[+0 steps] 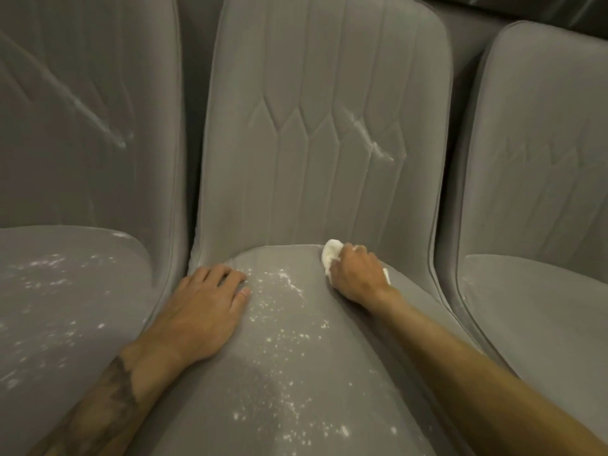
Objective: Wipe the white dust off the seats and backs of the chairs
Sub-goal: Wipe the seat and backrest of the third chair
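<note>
Three chairs (82, 126) (322, 159) (543, 159); two hands (200, 311) (357, 276); one cloth (330, 255) (white, balled).

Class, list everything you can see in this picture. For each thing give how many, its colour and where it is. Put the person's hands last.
grey padded fabric chairs: three, grey, side by side across the view.
white dust: scattered specks and streaks, white, on the left and middle chairs' seats and backs; faint marks on the right chair.
crumpled white cloth: one, white, at the rear of the middle seat.
dark shiny strip: one, black, top right behind the chairs.
left hand: one, rests on the middle seat's left side.
right hand: one, grips the cloth against the seat.
</note>
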Demonstrator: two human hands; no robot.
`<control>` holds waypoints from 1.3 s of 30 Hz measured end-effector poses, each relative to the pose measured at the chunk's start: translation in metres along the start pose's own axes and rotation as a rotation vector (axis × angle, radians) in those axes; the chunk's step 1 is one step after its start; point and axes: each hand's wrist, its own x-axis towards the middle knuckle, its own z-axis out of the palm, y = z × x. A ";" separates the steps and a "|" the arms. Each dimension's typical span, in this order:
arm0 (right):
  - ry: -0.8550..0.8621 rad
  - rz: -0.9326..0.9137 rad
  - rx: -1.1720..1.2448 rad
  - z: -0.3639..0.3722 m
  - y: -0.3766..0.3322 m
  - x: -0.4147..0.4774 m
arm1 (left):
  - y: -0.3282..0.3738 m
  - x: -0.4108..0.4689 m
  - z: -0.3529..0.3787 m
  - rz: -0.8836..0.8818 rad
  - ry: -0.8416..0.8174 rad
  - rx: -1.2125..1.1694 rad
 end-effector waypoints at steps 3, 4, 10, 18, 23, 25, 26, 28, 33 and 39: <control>-0.035 -0.253 0.091 0.006 -0.015 -0.017 | -0.001 0.003 -0.001 0.004 0.005 0.010; -0.064 -0.311 0.118 0.005 -0.012 -0.022 | 0.000 0.004 -0.001 0.004 0.012 0.009; -0.087 -0.034 0.010 -0.008 0.024 0.011 | 0.001 0.000 -0.002 0.009 0.022 0.017; -0.105 -0.459 0.188 0.010 -0.044 -0.032 | -0.003 -0.001 -0.004 0.015 0.037 -0.095; -0.095 -0.193 0.082 0.001 -0.024 0.007 | -0.013 -0.009 -0.012 0.063 0.115 -0.156; -0.059 -0.175 0.065 0.004 -0.040 0.007 | -0.021 -0.013 -0.015 0.060 0.153 -0.115; -0.040 -0.218 0.083 0.008 -0.050 0.001 | -0.025 -0.015 -0.016 0.045 0.169 -0.099; -0.041 -0.371 0.147 0.016 -0.062 -0.018 | -0.031 -0.017 -0.016 0.002 0.191 -0.071; -0.116 -0.441 0.122 0.009 -0.039 -0.009 | -0.030 -0.017 -0.014 -0.009 0.197 -0.029; -0.055 -0.263 0.090 0.012 -0.061 -0.001 | -0.030 -0.018 -0.009 -0.036 0.202 -0.012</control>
